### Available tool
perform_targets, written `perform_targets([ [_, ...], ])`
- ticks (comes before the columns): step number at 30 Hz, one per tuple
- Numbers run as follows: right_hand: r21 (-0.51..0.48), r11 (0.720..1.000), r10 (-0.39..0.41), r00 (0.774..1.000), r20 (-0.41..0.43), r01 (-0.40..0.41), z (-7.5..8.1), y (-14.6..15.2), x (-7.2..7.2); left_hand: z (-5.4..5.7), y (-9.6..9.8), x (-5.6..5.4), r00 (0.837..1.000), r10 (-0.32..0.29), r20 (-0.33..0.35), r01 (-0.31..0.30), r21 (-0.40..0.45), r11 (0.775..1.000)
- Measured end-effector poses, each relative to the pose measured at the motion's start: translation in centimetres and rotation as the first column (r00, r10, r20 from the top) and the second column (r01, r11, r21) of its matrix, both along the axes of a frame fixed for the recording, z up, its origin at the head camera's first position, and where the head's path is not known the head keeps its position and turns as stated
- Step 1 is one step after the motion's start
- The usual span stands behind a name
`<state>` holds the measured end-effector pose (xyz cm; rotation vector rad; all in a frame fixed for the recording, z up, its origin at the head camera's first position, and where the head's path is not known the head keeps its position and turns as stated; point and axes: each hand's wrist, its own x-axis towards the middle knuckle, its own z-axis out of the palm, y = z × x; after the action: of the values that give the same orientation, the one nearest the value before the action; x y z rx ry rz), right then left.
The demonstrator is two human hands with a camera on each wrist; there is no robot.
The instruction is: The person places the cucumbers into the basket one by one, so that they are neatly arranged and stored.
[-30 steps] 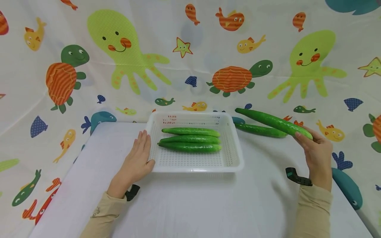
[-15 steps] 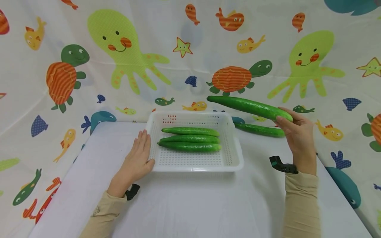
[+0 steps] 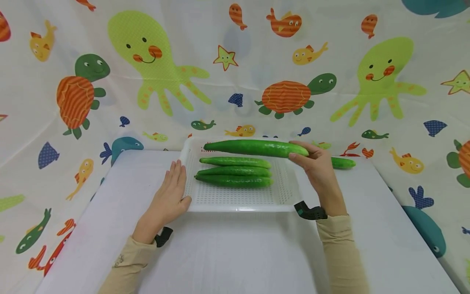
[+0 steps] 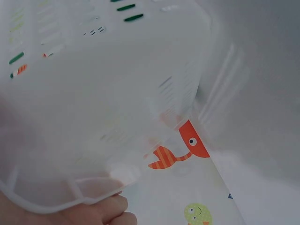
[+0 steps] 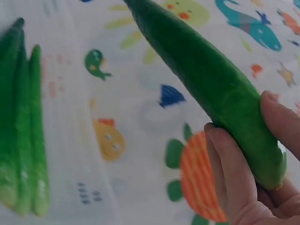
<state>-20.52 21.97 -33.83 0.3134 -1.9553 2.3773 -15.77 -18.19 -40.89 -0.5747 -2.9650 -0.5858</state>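
The head view gives the whole layout: my white perforated basket [image 3: 238, 210] on the table [image 3: 235, 253], three cucumbers [image 3: 235, 171] side by side within it, the held cucumber [image 3: 249, 147] raised over its far part, apart from those three; only here does a further cucumber [image 3: 343, 163] show, lying to the right, partly hidden behind my right hand [image 3: 316, 167]. The left wrist view alone brings the basket's outer wall close, with green visible merely through slots; the right wrist view enlarges my grip but cuts off the held cucumber's narrow tip, which the head view includes, and sets the three cucumbers at its left edge. My right hand is partly closed, thumb and fingers [image 5: 229, 164] pinching the held cucumber from opposite sides near its paler, blunt end; my left hand [image 3: 169, 194] lies flat, fingers straight and together, touching the basket's left side and gripping nothing.
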Motion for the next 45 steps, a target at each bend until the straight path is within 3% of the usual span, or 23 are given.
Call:
perform_targets([
  [5,0.127,0.991,0.019,0.995,0.098,-0.032,-2.0,-2.4,0.4,0.0,0.0,0.0,1.0,-0.003,-0.005,0.003,0.0,1.0],
  [10,0.273,0.959,0.027,0.985,0.171,-0.074,-3.5,-4.1,0.7,0.0,0.0,-0.1,1.0,-0.006,-0.008,0.006,-0.003,1.0],
  [18,0.361,0.929,-0.002,0.974,0.224,-0.082,-5.1,-5.5,0.8,-0.1,-0.1,-0.2,1.0,-0.003,-0.008,0.003,0.0,1.0],
  [26,0.457,0.887,-0.055,0.967,0.25,-0.068,-5.5,-5.9,0.8,-0.2,-0.1,-0.1,1.0,0.001,-0.01,-0.001,-0.003,1.0],
  [31,0.537,0.839,-0.06,0.966,0.25,-0.087,-5.8,-5.9,0.7,-0.1,-0.2,0.0,1.0,-0.001,-0.012,0.002,0.009,1.0],
  [36,0.657,0.742,-0.063,0.963,0.263,-0.131,-6.0,-6.3,0.6,-0.1,-0.2,0.1,1.0,0.001,-0.017,-0.001,0.007,1.0],
  [38,0.682,0.716,-0.067,0.958,0.277,-0.147,-6.0,-6.4,0.6,-0.1,-0.1,0.1,1.0,0.002,-0.016,-0.002,0.005,1.0],
  [45,0.702,0.698,-0.07,0.962,0.264,-0.142,-5.9,-6.3,0.9,0.0,0.0,0.0,1.0,0.004,-0.009,-0.003,0.004,1.0],
])
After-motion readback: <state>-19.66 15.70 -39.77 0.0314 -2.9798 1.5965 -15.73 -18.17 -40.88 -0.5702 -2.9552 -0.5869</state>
